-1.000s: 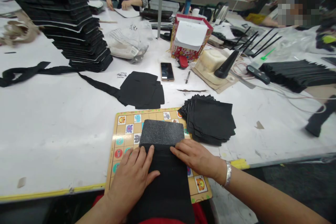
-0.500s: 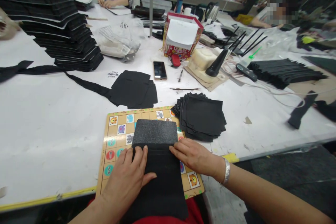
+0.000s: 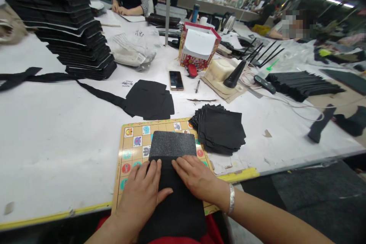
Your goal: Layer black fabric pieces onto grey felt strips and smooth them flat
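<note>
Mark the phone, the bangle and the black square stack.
Phone (image 3: 176, 80), head view, its screen.
Silver bangle (image 3: 231, 199), head view, its outer face.
Black square stack (image 3: 221, 129), head view, top piece.

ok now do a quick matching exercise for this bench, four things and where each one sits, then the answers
Things:
1 silver bangle
2 smartphone
3 pile of black fabric squares
4 cartoon-printed board

Places:
A on the table, left of a pen
B under the grey-topped black piece
C around the right wrist
D at the board's far right corner

Pairs: 1-C, 2-A, 3-D, 4-B
</note>
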Available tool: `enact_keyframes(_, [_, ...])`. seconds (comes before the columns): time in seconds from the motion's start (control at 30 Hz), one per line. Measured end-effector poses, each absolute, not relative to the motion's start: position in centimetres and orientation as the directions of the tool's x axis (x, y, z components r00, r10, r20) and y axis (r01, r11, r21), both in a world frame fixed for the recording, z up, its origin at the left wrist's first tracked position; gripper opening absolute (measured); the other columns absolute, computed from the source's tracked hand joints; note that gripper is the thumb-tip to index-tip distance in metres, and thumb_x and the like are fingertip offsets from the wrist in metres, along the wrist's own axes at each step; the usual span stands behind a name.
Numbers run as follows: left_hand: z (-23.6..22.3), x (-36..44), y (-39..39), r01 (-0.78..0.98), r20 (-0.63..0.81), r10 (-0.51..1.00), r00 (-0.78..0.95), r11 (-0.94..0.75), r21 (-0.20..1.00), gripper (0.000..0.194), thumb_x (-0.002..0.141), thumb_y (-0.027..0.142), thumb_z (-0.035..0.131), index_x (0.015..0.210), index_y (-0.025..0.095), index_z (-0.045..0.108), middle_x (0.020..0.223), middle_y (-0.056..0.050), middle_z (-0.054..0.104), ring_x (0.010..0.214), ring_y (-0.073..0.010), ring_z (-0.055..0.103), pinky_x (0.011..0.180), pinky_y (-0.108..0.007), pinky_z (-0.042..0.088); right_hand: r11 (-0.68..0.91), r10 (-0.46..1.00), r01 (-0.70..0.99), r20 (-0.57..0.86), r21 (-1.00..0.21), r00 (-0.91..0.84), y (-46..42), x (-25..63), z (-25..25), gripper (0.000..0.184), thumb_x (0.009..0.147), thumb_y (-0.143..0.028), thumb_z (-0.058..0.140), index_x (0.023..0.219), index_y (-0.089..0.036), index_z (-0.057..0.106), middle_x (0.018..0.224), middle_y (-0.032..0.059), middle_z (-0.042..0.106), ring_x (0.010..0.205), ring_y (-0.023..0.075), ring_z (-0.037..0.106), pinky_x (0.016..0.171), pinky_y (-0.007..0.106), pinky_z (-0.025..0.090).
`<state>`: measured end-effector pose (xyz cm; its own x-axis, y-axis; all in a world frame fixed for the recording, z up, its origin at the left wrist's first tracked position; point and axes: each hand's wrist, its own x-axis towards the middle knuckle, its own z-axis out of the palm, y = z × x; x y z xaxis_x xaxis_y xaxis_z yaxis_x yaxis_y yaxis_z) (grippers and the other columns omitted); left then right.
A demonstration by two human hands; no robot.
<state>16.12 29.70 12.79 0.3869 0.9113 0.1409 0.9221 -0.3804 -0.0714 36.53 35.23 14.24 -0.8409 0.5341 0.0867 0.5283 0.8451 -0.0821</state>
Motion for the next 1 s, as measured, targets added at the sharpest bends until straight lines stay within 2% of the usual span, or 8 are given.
enact_keyframes(0.17, [12.2, 15.2, 29.4, 0.952, 0.236, 0.928, 0.288, -0.304, 0.033, 0.059, 0.082, 0.058, 0.044, 0.123, 0.016, 0.053, 0.124, -0.011, 0.056, 0.114, -0.0280, 0.047, 0.097, -0.043, 0.033, 0.757, 0.649, 0.653, 0.125, -0.015, -0.750, 34.8, 40.5, 14.2, 0.029, 0.085, -0.006, 0.040, 0.109, -0.008, 0.056, 0.092, 0.0132, 0.058, 0.084, 0.0228, 0.049, 0.074, 0.037, 0.045])
enact_keyframes(0.3, [12.2, 15.4, 29.6, 0.955, 0.283, 0.923, 0.259, -0.288, 0.067, 0.056, 0.083, 0.058, 0.042, 0.119, 0.018, 0.057, 0.120, -0.010, 0.059, 0.114, -0.0280, 0.048, 0.098, -0.044, 0.031, 0.660, 0.751, 0.737, 0.138, -0.143, -0.646, 35.6, 38.1, 14.8, 0.023, 0.084, -0.007, 0.046, 0.103, -0.015, 0.058, 0.092, 0.0091, 0.057, 0.085, 0.0201, 0.050, 0.076, 0.033, 0.042])
enact_keyframes(0.37, [12.2, 15.5, 29.7, 0.951, 0.297, 0.915, 0.272, -0.302, 0.061, 0.053, 0.085, 0.056, 0.042, 0.118, 0.017, 0.058, 0.117, -0.010, 0.061, 0.112, -0.0269, 0.050, 0.099, -0.044, 0.030, 0.628, 0.777, 0.754, 0.091, -0.194, -0.623, 36.3, 35.5, 15.1, 0.017, 0.086, -0.011, 0.049, 0.099, -0.017, 0.058, 0.091, 0.0074, 0.057, 0.083, 0.0191, 0.050, 0.074, 0.032, 0.042])
enact_keyframes(0.53, [12.0, 15.3, 29.7, 0.940, 0.333, 0.893, 0.304, -0.338, 0.048, 0.049, 0.087, 0.050, 0.040, 0.115, 0.015, 0.059, 0.117, -0.009, 0.062, 0.110, -0.0242, 0.051, 0.099, -0.041, 0.031, 0.562, 0.798, 0.797, -0.108, -0.221, -0.592, 37.8, 32.0, 15.9, 0.002, 0.084, -0.016, 0.055, 0.085, -0.017, 0.057, 0.084, 0.0047, 0.056, 0.079, 0.0187, 0.050, 0.070, 0.030, 0.039])
enact_keyframes(0.67, [12.2, 15.4, 29.6, 0.940, 0.345, 0.885, 0.314, -0.342, 0.021, 0.044, 0.089, 0.045, 0.040, 0.113, 0.014, 0.060, 0.117, -0.009, 0.062, 0.108, -0.0237, 0.053, 0.096, -0.041, 0.033, 0.624, 0.752, 0.752, -0.095, -0.214, -0.652, 38.0, 32.1, 16.0, 0.006, 0.085, -0.015, 0.052, 0.081, -0.018, 0.055, 0.087, 0.0048, 0.055, 0.081, 0.0185, 0.050, 0.072, 0.030, 0.038])
enact_keyframes(0.8, [12.6, 15.5, 29.7, 0.942, 0.313, 0.896, 0.314, -0.335, 0.014, 0.045, 0.089, 0.045, 0.040, 0.112, 0.013, 0.060, 0.116, -0.010, 0.062, 0.106, -0.0246, 0.053, 0.095, -0.041, 0.034, 0.632, 0.728, 0.732, -0.126, -0.255, -0.673, 37.8, 33.2, 16.2, 0.008, 0.084, -0.014, 0.052, 0.091, -0.016, 0.051, 0.091, 0.0065, 0.058, 0.083, 0.0182, 0.054, 0.072, 0.029, 0.040])
enact_keyframes(0.9, [12.6, 15.6, 29.7, 0.947, 0.295, 0.906, 0.305, -0.322, 0.012, 0.045, 0.087, 0.047, 0.042, 0.113, 0.015, 0.060, 0.118, -0.010, 0.061, 0.107, -0.0246, 0.053, 0.094, -0.041, 0.035, 0.534, 0.775, 0.815, -0.257, -0.225, -0.578, 38.1, 34.8, 16.5, 0.021, 0.084, -0.028, 0.057, 0.097, -0.015, 0.048, 0.079, 0.0049, 0.061, 0.070, 0.0186, 0.058, 0.059, 0.026, 0.039])
enact_keyframes(1.0, [12.6, 15.6, 29.7, 0.947, 0.289, 0.907, 0.307, -0.320, -0.003, 0.046, 0.086, 0.049, 0.044, 0.114, 0.015, 0.059, 0.120, -0.011, 0.059, 0.108, -0.0244, 0.052, 0.094, -0.040, 0.035, 0.525, 0.792, 0.840, -0.282, -0.140, -0.542, 38.8, 35.3, 16.6, 0.026, 0.084, -0.042, 0.055, 0.089, -0.017, 0.051, 0.074, 0.0044, 0.061, 0.065, 0.0205, 0.059, 0.055, 0.027, 0.037])
